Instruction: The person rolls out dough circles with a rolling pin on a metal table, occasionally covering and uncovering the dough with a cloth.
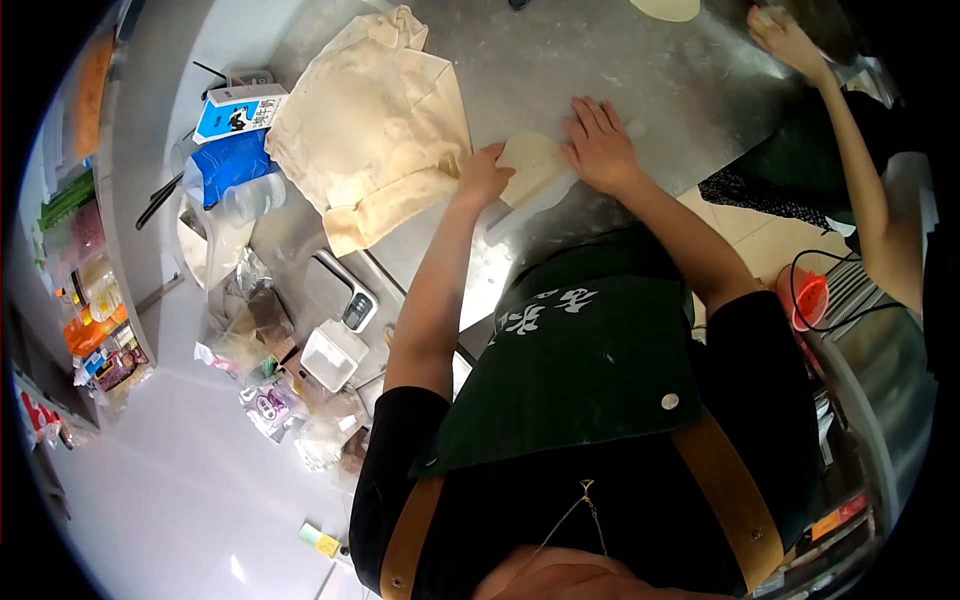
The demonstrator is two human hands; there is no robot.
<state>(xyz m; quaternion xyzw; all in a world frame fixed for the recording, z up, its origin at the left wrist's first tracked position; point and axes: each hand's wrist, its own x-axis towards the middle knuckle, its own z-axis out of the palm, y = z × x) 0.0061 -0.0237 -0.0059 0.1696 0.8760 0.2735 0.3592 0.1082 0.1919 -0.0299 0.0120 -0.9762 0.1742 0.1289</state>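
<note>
A flat, pale sheet of dough [530,158] lies on the metal work table [560,60] in front of me. At its left edge is my left hand [485,178], fingers bent and closed on the dough's rim. A pale rolling pin [532,208] runs slantwise across the near side of the dough. My right hand [602,148] lies on the pin's upper right part, palm down, fingers stretched out and slightly apart. The palm hides some of the pin and the dough's right edge.
A cream cloth [385,130] lies left of the dough. Beyond it stand a milk carton [238,112] and a blue bag [228,165]. A scale [340,290] and white tub [333,355] are nearer. At right, a co-worker's hand [788,42] is near another dough piece [668,8].
</note>
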